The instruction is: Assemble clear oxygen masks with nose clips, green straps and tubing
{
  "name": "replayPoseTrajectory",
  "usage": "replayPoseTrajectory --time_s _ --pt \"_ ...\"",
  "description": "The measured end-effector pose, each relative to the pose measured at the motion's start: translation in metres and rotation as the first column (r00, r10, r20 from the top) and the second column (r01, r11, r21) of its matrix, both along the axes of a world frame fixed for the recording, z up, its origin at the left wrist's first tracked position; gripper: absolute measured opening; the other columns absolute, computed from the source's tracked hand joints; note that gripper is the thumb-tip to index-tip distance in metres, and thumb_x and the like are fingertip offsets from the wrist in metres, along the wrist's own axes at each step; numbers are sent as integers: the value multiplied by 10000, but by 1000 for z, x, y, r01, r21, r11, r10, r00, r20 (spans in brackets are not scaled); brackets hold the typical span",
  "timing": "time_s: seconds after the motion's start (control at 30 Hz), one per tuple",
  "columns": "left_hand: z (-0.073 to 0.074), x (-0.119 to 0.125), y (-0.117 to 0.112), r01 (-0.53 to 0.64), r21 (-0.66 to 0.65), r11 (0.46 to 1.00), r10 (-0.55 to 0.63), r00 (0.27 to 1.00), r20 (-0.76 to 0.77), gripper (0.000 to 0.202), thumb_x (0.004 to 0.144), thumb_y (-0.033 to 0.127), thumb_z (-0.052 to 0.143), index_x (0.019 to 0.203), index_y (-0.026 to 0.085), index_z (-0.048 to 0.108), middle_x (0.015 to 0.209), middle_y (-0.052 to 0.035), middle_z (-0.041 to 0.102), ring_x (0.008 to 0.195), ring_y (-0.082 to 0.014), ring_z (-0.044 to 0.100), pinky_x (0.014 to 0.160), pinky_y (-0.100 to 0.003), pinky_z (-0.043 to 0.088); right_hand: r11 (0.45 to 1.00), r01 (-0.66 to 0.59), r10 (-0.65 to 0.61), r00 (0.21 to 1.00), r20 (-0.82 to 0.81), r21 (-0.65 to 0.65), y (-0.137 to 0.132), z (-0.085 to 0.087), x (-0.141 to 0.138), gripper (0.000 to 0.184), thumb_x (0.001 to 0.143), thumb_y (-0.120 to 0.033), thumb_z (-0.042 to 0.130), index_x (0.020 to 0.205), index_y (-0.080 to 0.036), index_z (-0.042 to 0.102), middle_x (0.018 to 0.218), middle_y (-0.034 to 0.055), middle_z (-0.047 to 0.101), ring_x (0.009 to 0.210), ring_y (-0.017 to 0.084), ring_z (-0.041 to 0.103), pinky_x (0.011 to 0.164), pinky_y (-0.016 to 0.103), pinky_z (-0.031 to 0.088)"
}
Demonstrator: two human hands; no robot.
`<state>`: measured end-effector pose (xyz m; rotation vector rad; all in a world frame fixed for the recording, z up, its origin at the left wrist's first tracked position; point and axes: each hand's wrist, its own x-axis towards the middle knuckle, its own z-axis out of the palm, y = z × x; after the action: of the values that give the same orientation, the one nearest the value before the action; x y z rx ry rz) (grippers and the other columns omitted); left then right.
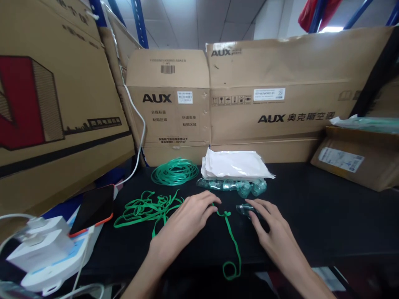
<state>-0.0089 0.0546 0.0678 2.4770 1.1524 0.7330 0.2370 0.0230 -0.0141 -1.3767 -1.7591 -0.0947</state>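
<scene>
My left hand (195, 211) is over the middle of the black table, thumb and fingers curled round the upper end of a narrow green elastic strap (231, 234). A small knot shows in the strap near my fingers, and its lower end curls at the table's front edge. To the right, my right hand (274, 222) has thumb and fingers about a small clear, green-tinted plastic piece (243, 209); my fingers partly cover it, so its full shape is hidden. Left of my left hand lies a loose tangle of green straps (145, 211).
Behind my hands are a coil of green tubing (174, 171), a stack of white packets (237, 163) and several clear plastic parts (224, 185). A phone (93, 207) and a power strip (56, 268) with cables lie left. Cardboard boxes (174, 124) wall the back; another box (358, 153) stands right.
</scene>
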Motion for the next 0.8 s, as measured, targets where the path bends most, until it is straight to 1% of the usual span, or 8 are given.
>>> replayPoseTrajectory --time_s 0.13,0.27,0.4,0.47,0.53,0.6,0.7,0.8 --pt "9 2 -12 99 -105 990 -103 994 -37 103 1017 292 645 1083 318 719 1091 53 700 1005 -172 665 911 -270 454 1000 1 -1 1000 3 -9 -1 2 0 321 1027 -314 493 1288 -264 673 1256 104 655 1164 306 627 974 483 558" --pt "7 10 -17 254 -264 930 -289 952 -100 140 954 252 736 1063 335 761 1088 65 698 1078 -170 651 936 -238 428 1000 -1 1 1000 1 16 -1 4 -1 319 1021 -302 525 1302 -253 668 1287 109 634 1186 312 611 982 486 542" --pt "0 14 -10 254 -281 925 -293 951 -104 90 963 208 710 966 276 768 1034 45 689 1026 -163 655 924 -241 431 988 18 -13 999 -35 151 -10 15 -3 286 1026 -236 541 1290 -237 653 1317 112 598 1194 284 598 989 451 514" --pt "-1 13 -6 236 -268 934 -271 957 -101 125 980 180 671 929 260 752 1011 43 686 1025 -167 644 925 -252 422 956 -20 28 999 -23 293 -19 21 -7 206 1013 -146 554 1171 -221 665 1181 95 627 1079 241 618 925 407 510" --pt "-1 10 -3 215 -258 942 -247 964 -101 151 982 152 647 916 252 739 1004 40 686 1041 -177 631 931 -266 411 936 -136 123 991 61 325 -29 23 -13 145 993 -80 571 995 -212 631 964 50 627 881 197 605 801 369 488" --pt "-1 7 -2 199 -251 947 -230 968 -102 166 975 132 635 905 248 731 1004 37 687 1051 -186 625 928 -275 405 954 -236 207 965 162 185 -37 20 -20 119 997 -132 605 919 -217 574 844 20 593 756 186 561 710 363 447" --pt "-2 5 -2 183 -250 951 -215 971 -106 173 962 120 627 892 248 719 1000 40 684 1057 -185 622 914 -271 403 961 -268 276 930 243 -66 -44 13 -28 75 1012 -272 607 970 -228 563 863 30 586 756 219 564 670 377 440" --pt "-4 4 -2 174 -253 952 -207 972 -111 192 957 106 610 876 250 710 986 50 681 1041 -168 622 906 -253 404 930 -276 331 916 228 -242 -50 10 -29 119 1038 -210 467 939 -239 526 892 26 572 788 219 577 679 377 468"
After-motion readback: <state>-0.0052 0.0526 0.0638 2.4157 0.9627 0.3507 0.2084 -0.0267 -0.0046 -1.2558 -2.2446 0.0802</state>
